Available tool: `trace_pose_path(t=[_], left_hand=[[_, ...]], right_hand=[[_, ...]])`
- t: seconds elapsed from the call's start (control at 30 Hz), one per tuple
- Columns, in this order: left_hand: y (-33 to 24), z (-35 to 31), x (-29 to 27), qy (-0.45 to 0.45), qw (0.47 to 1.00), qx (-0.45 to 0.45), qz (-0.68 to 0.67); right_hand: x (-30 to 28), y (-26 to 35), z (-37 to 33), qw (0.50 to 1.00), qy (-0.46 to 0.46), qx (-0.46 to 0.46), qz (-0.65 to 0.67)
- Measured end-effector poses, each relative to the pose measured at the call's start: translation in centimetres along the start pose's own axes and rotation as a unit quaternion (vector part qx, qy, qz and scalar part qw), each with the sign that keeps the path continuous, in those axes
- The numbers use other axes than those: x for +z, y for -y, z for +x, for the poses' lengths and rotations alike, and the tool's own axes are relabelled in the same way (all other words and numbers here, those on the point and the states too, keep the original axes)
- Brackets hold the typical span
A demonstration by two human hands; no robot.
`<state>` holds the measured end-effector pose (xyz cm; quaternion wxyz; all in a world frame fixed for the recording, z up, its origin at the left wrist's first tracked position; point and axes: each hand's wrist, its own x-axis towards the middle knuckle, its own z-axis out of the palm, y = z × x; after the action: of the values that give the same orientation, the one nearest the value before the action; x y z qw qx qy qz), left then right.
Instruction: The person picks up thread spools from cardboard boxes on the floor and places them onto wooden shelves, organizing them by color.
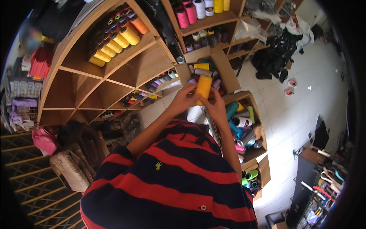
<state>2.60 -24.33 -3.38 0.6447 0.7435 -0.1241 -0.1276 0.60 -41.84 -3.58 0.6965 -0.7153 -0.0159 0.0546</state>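
Note:
A yellow-orange thread spool [204, 88] stands upright between my two hands, in front of my chest. My left hand [187, 97] is closed around its left side. From the right, my right hand [214, 102] grips its lower part with the fingers wrapped behind. Just beyond the spool is an open cardboard box [227, 72] of mixed spools, among them a yellow spool [202, 66] lying on its side. Close to my right forearm, a second cardboard box [260, 129] holds several teal, white, grey and green spools.
A wooden shelf [108, 81] on the left carries rows of yellow, orange and smaller spools. Another shelf [198, 27] ahead holds pink, white and yellow ones. A box of green spools [251, 175] sits lower right. Black bags [275, 57] lie on the tiled floor, near a tool-laden rack [318, 187].

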Motion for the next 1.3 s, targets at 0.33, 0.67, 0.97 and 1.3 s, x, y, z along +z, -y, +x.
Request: trace_pose_path(t=[0.33,0.67,0.97,1.3], left_hand=[[-1.9,-0.2,-13.5,-0.232,0.973,0.008,-0.001],[4.0,-5.1,-21.6,-0.199,0.977,-0.074,-0.016],[6.7,-5.9,-24.7,-0.124,0.988,-0.094,-0.002],[7.9,-4.8,-24.5,-0.033,0.996,-0.081,-0.028]], right_hand=[[15.3,4.1,16.2,0.958,-0.069,-0.251,-0.121],[24.7,4.8,23.5,0.904,-0.217,-0.316,-0.187],[26.2,4.3,24.7,0.901,-0.271,-0.26,-0.216],[26.2,2.9,24.8,0.876,-0.296,-0.231,-0.301]])
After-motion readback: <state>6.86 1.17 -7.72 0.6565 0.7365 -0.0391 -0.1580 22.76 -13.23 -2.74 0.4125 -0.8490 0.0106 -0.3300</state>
